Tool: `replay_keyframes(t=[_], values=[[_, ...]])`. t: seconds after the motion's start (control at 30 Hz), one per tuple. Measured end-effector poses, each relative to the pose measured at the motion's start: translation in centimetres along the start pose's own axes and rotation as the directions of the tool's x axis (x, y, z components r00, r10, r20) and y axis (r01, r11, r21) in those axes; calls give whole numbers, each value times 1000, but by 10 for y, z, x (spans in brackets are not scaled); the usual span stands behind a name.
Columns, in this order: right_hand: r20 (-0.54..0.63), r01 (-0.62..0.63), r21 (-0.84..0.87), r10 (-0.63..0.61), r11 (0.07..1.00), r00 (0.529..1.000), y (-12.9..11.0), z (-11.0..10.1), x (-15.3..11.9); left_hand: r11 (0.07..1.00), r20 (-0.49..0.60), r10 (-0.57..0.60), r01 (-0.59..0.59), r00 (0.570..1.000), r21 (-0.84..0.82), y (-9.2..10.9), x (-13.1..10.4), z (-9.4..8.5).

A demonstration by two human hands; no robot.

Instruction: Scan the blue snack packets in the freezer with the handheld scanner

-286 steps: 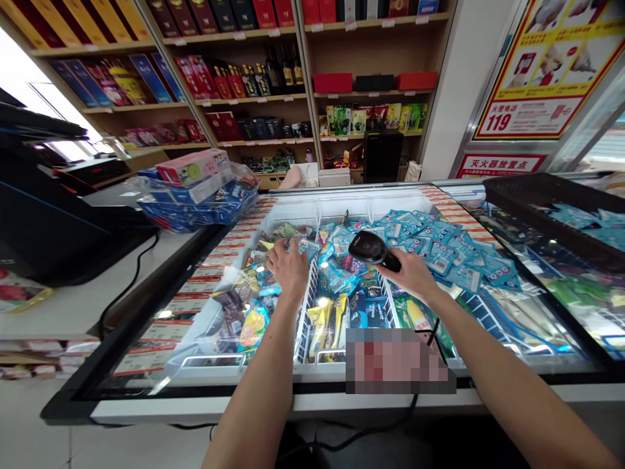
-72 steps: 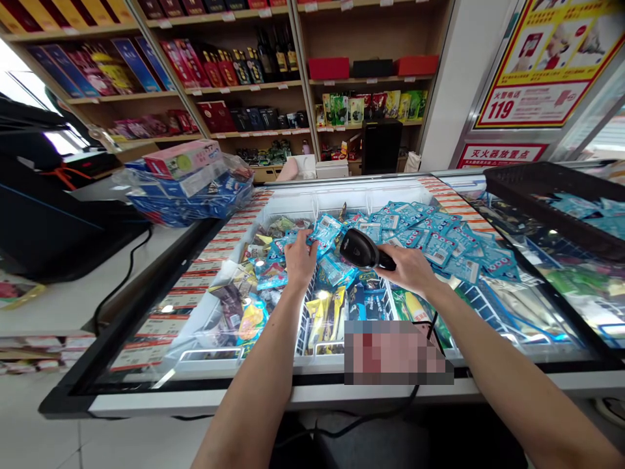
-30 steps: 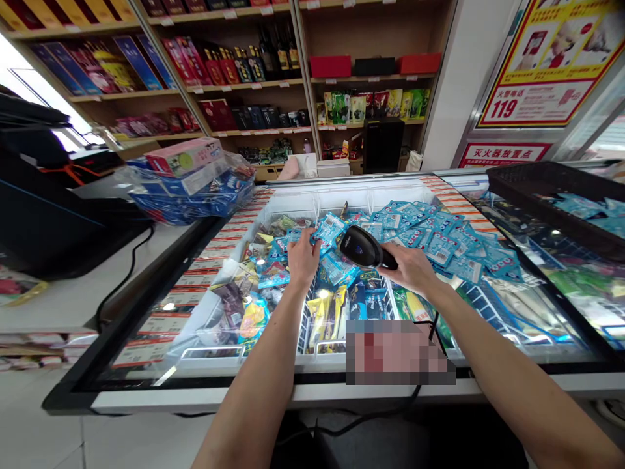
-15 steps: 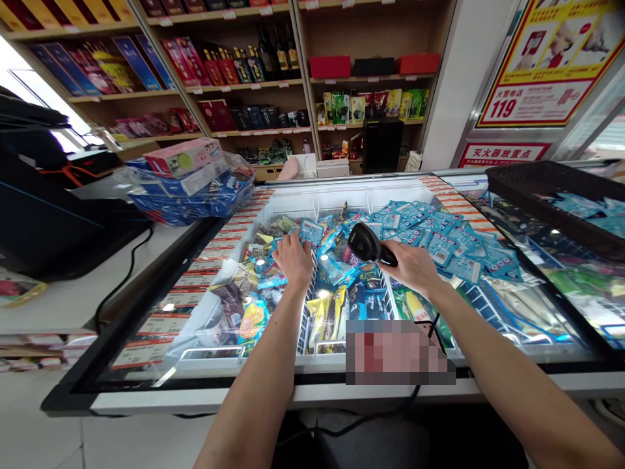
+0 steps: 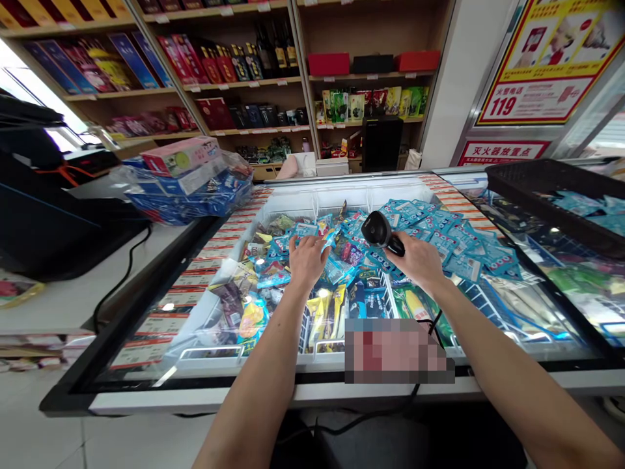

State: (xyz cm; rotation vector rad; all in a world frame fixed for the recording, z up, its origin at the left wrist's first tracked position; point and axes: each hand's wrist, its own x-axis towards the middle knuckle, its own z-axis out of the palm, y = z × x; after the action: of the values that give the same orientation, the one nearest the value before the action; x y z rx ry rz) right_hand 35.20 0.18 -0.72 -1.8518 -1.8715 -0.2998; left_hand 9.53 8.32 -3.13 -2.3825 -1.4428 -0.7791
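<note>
In the head view, the scanner (image 5: 377, 229) was black and smooth, with a broad, rounded head that caught a highlight and a narrower handle. Its long axis lay aslant: the head pointed to the upper left, and the handle ran to the lower right. The right hand (image 5: 420, 260) was wrapped around the handle and held the scanner above the glass lid (image 5: 288, 198) of the freezer (image 5: 195, 402), between the left hand (image 5: 308, 262) and the main pile (image 5: 454, 244) of blue packets. A dark cable (image 5: 436, 320) hung below the right wrist. The packets in the pile were flat and roughly rectangular, carried white label panels, and overlapped at mixed angles. The left hand was palm down, with its fingers slightly spread and directed forward. A narrow-looking packet (image 5: 332, 238) was tilted beside its thumb, the long axis rising from lower left to upper right; whether the hand gripped it could not be determined.
</note>
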Motion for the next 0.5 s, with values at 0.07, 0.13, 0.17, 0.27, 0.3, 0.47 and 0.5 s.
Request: replay_keyframes(t=[0.07, 0.13, 0.17, 0.27, 0.3, 0.47, 0.5], values=[[4, -34, -6, 34, 999, 999, 1, 0, 1, 999, -4, 31, -31, 1000, -32, 5, 1, -4], [2, -71, -7, 71, 997, 997, 2, 1, 2, 990, 13, 103, -101, 995, -99, 13, 3, -7], [0, -91, -6, 91, 996, 996, 3, 1, 2, 979, 29, 153, -147, 988, -141, 18, 3, -7], [-1, -135, -3, 135, 991, 991, 5, 2, 4, 931, 79, 291, -263, 953, -251, 31, 4, -6], [0, -144, -3, 144, 990, 990, 6, 2, 4, 919, 95, 318, -283, 943, -276, 34, 4, -4], [10, -154, 6, 154, 988, 988, 6, 3, 4, 886, 119, 354, -292, 928, -361, 41, 2, -6], [8, -154, 10, 154, 988, 988, 6, 3, 4, 872, 119, 374, -304, 920, -384, 43, 2, -7]])
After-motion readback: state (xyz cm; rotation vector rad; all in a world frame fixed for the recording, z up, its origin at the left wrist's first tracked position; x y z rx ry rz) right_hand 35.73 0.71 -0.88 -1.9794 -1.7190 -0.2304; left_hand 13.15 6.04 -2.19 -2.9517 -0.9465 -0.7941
